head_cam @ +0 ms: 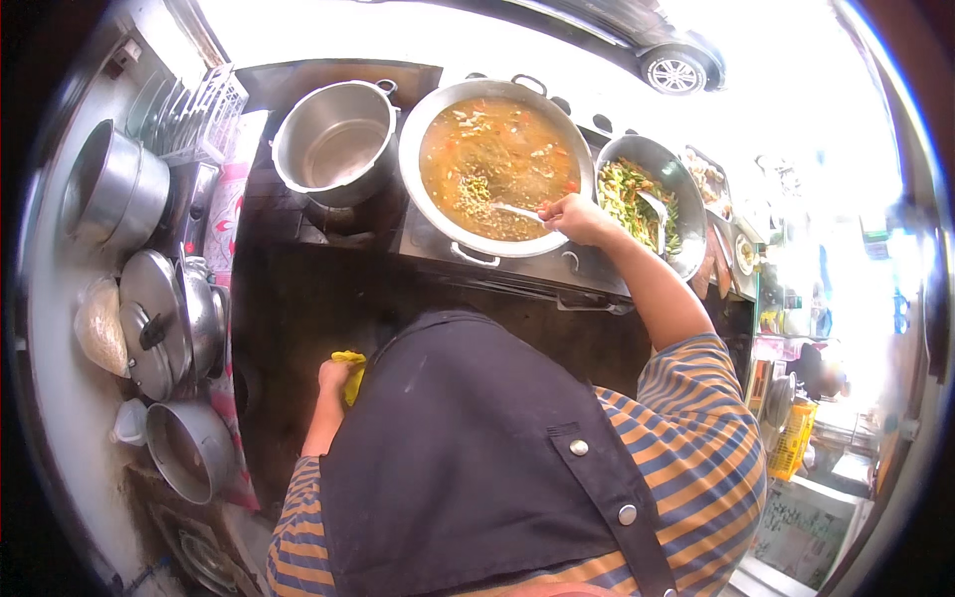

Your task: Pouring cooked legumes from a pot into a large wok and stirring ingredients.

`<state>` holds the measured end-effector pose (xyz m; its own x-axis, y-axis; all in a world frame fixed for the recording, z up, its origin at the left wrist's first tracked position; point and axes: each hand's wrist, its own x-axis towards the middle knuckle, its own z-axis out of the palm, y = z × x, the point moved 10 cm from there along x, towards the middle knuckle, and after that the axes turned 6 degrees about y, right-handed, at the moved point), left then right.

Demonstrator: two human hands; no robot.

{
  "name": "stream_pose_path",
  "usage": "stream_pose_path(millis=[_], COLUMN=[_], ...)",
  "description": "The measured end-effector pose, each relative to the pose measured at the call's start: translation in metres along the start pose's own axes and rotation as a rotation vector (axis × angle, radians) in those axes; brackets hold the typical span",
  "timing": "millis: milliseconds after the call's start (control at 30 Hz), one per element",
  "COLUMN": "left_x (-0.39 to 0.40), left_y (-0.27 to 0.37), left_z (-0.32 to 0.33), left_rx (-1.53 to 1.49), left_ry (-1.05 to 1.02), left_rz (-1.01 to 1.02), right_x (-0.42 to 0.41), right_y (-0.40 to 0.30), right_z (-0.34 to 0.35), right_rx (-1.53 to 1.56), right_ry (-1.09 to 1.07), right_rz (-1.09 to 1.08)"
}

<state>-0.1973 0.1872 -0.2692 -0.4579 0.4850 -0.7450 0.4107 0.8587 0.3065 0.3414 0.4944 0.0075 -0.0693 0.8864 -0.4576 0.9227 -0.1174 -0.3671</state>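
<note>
My right hand [578, 220] grips the handle of a metal ladle or spoon [520, 212], its head dipped in the broth of a wide aluminium pan [412, 175]. The orange-brown soup [507, 168] holds chopped pieces, with a greenish, grainy cluster around the spoon. My left hand [336, 375] is low by the apron, closed on a yellow cloth [354, 378]. Right of the soup pan, a metal wok [690, 224] holds cut green vegetables [630, 186] and a serving spoon [658, 213]. An empty deep aluminium pot [339, 142] stands at the left.
Pan and wok stand on a metal stove [440, 242]. At far left are stacked pots [138, 194], lids [153, 313], another pot [190, 448] and a dish rack [205, 112]. A tray of food [709, 179] and wooden boards [720, 257] lie at right.
</note>
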Motion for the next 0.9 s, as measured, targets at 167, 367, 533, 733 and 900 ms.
stream_pose_path(millis=[167,367,533,733,900], left_x=[0.0,-0.034,-0.017,0.02,0.009], left_y=[-0.007,0.01,-0.003,-0.005,0.033], left_z=[0.002,-0.002,0.003,0.015,0.013], left_rx=[0.076,0.024,0.052,0.161,0.266], left_ry=[0.019,-0.013,-0.007,-0.005,-0.032], left_rz=[0.022,-0.029,-0.032,0.04,0.098], right_x=[0.028,0.053,0.038,-0.018,-0.032], right_y=[-0.011,-0.008,-0.062,-0.093,-0.069], right_z=[0.027,0.024,-0.009,-0.055,-0.055], right_rx=[0.044,-0.121,-0.519,-0.676,-0.319], right_ry=[-0.084,0.048,0.252,0.487,0.291], right_rz=[0.072,0.048,-0.108,-0.259,-0.114])
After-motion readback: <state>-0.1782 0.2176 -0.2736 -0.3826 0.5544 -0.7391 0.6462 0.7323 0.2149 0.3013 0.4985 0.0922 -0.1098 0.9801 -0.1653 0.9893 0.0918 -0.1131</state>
